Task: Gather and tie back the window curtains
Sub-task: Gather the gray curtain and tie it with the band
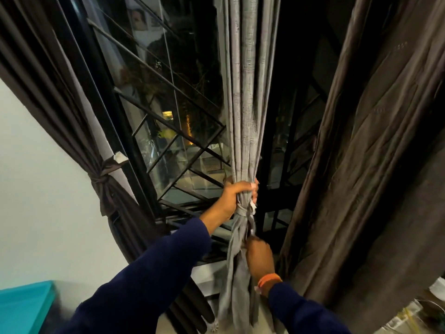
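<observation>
A grey curtain (245, 97) hangs gathered into a narrow bundle in front of the window's middle. A grey tie band (243, 210) is wrapped around it, its loose ends (233, 239) hanging down. My left hand (234, 196) grips the bundle just above the band. Lower down, my right hand (260, 255) holds the curtain folds and hanging ends below the knot; its fingertips are hidden in the cloth. A dark brown curtain (60, 97) on the left is tied back with its own brown tie (102, 183). Another dark brown curtain (375, 145) hangs loose on the right.
Black window frame with a diagonal metal grille (183, 131) stands behind the curtains; it is dark outside. A white wall (43, 194) is at left, a turquoise surface (21, 309) at bottom left. White cluttered items (423, 307) lie at bottom right.
</observation>
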